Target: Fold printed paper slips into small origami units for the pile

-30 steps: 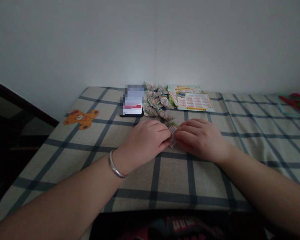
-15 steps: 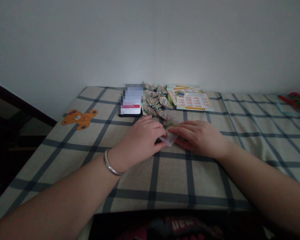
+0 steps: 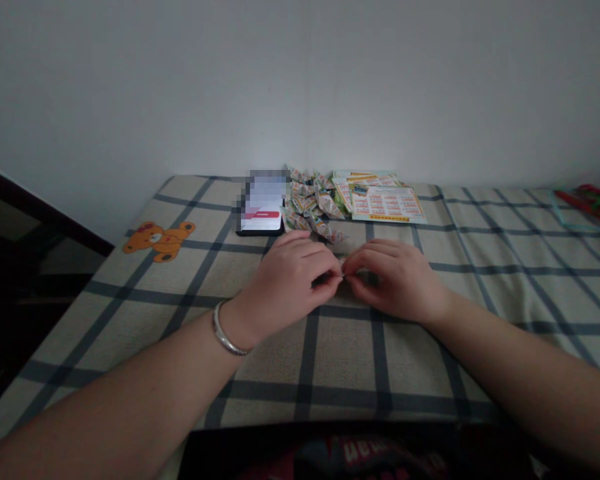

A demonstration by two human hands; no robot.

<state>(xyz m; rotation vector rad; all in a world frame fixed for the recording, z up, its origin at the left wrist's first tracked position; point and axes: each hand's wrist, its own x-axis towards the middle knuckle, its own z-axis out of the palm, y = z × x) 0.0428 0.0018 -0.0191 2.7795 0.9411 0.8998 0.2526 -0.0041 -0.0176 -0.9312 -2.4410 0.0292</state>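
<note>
My left hand (image 3: pixel 300 273), with a silver bangle on its wrist, pinches a small folded piece of paper (image 3: pixel 343 275) between thumb and forefinger. From the other side my right hand (image 3: pixel 395 277) pinches the same paper, and the fingertips of both hands nearly meet. Most of the paper is hidden behind the fingers. Just beyond my hands lies a pile of folded paper pieces (image 3: pixel 313 200), printed in orange and green. To the right of that pile rest several flat printed calendar cards (image 3: pixel 387 203), overlapping one another.
A lit phone (image 3: pixel 263 203) lies left of the folded pieces. An orange teddy bear picture (image 3: pixel 160 240) is on the checked tablecloth (image 3: pixel 260 393) at left. Red and green items (image 3: pixel 593 203) sit at the far right. A wall (image 3: pixel 300 87) rises behind the table.
Both thumbs and forefingers have closed together at the paper's middle. The paper's white face, visible between the hands before, is now mostly covered.
</note>
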